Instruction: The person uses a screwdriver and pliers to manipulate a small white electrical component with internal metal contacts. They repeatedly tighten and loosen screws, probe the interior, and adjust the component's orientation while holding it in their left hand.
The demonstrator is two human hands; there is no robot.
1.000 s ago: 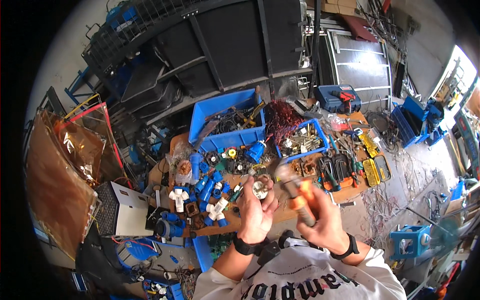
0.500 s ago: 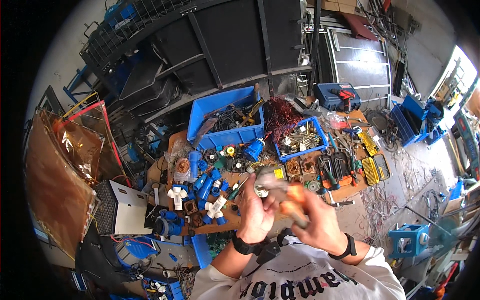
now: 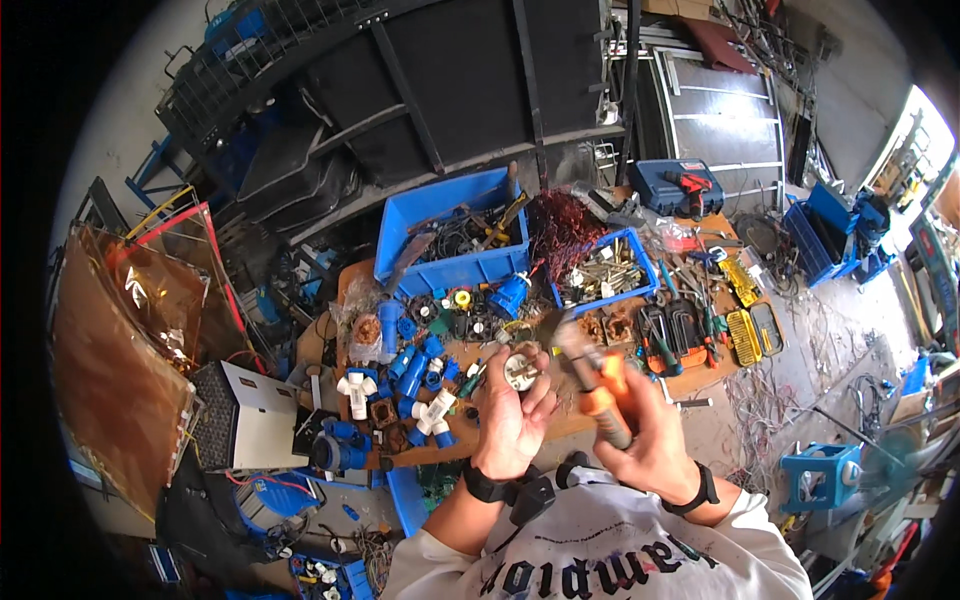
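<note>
1. In the head view, I see the left hand (image 3: 512,425) with fingers curled around a white round part (image 3: 520,372).
2. Here the right hand (image 3: 645,435) grips an orange-handled tool (image 3: 603,408); its blurred metal head is near the left fingertips.

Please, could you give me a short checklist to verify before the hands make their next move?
1. Left hand holds the white round part: ok.
2. Right hand grips the orange-handled tool: ok.
3. Left fingers away from the part's edge: not ok, they curl around it.
4. Condition of the tool's head: cannot tell, blurred.
5. Red drill away from both hands: ok.
</note>
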